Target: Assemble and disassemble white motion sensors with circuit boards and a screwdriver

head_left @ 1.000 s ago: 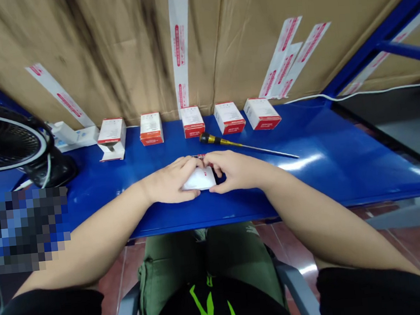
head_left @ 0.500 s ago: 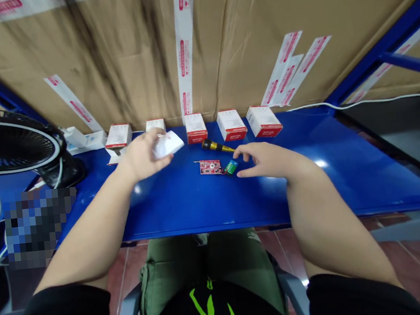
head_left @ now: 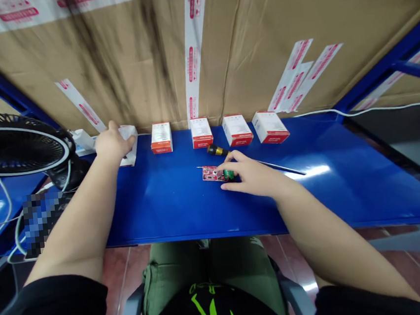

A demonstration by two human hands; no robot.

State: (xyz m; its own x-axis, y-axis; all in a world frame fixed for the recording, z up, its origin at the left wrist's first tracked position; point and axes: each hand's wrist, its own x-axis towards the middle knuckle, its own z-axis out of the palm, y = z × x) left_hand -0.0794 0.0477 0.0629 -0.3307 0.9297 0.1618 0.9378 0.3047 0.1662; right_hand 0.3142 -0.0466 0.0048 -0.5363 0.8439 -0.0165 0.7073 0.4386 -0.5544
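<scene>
A small red circuit board [head_left: 211, 173] lies on the blue table, with a green wrapped battery [head_left: 229, 174] at its right end. My right hand [head_left: 250, 173] arches over the battery. One fingertip reaches the board while the thumb stays apart, in front of its edge. Behind that hand lies a screwdriver [head_left: 215, 150] with a black and yellow handle, its long shaft emerging to the right. My left hand [head_left: 114, 144] is at the leftmost white box [head_left: 129, 132], fingers bent around it. What it holds there is partly hidden, so I cannot make out the white casing seen earlier.
Several red-and-white boxes [head_left: 237, 129] stand in a row along the cardboard wall [head_left: 244, 50]. A black fan [head_left: 19, 143] is on the left, with cables around its base. A white cable [head_left: 376, 109] runs along the back right.
My left hand has carried the white casing left to the leftmost box. My right hand has moved left and down, from beside the battery to above it.
</scene>
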